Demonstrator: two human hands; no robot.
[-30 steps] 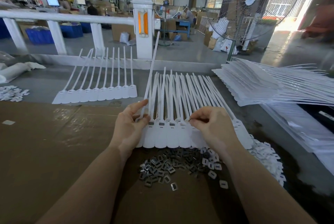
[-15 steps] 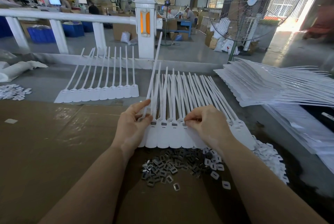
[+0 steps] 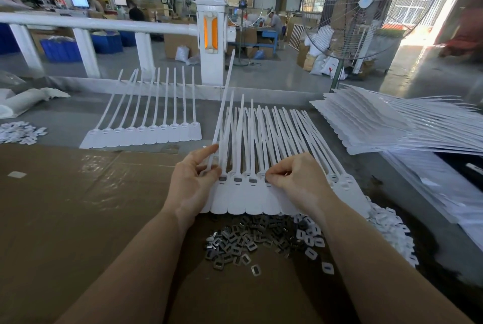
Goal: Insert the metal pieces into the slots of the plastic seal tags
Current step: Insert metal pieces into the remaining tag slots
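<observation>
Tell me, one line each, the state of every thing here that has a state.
Left hand: pinches one raised tag strap.
Right hand: fingertips pinched at a tag slot.
Fanned seal tags: leftmost slots filled.
Metal pieces: loose pile.
Far tag row: lying flat.

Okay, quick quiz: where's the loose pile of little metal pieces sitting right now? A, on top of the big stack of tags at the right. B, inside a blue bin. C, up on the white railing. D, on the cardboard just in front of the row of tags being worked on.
D: the metal pieces lie heaped on the brown cardboard, just nearer than the row of tags under both hands.
</observation>
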